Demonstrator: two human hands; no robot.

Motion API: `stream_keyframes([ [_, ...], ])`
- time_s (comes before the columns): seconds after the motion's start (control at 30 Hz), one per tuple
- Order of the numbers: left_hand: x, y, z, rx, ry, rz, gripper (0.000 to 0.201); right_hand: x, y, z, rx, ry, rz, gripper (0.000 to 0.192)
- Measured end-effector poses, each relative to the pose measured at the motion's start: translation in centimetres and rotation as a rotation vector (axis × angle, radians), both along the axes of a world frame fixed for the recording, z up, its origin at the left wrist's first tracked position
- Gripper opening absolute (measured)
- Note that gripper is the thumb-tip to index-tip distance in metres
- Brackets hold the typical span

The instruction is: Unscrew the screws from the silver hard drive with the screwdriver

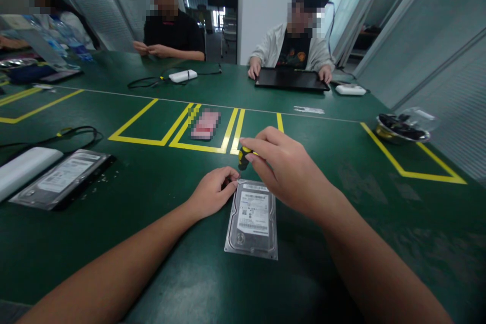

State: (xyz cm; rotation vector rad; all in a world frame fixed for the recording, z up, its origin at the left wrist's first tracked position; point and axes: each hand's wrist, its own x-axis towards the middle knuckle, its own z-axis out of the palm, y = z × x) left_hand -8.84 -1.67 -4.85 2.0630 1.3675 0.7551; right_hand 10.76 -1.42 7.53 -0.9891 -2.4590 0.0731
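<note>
Nearest on the green bench (341, 172) lies a hard drive (252, 223), label up: rigid, dense, probably shock-sensitive, best gripped by its metal side edges. Left hand (212, 193) pinches at its far left corner, fingers narrow. Right hand (283, 167) grips a yellow-black screwdriver (244, 158) upright there. Beyond, a bagged drive (63, 178); farther, seated people.

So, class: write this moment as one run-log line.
left hand: fingers at hard drive top-left corner | right hand: grips screwdriver above that corner | drive: flat on green table
</note>
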Motion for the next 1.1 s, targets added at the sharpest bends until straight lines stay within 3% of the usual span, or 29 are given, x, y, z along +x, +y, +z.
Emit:
stream_keyframes([
  [0.73,0.0,0.1,0.0,-0.105,-0.103,0.029,0.014,0.0,-0.5,1.0,-0.094,-0.057,0.01,0.028],
  [1.1,-0.1,0.4,-0.7,-0.062,-0.052,0.045,0.015,0.2,-0.7,1.0,-0.126,-0.048,0.006,0.03],
])
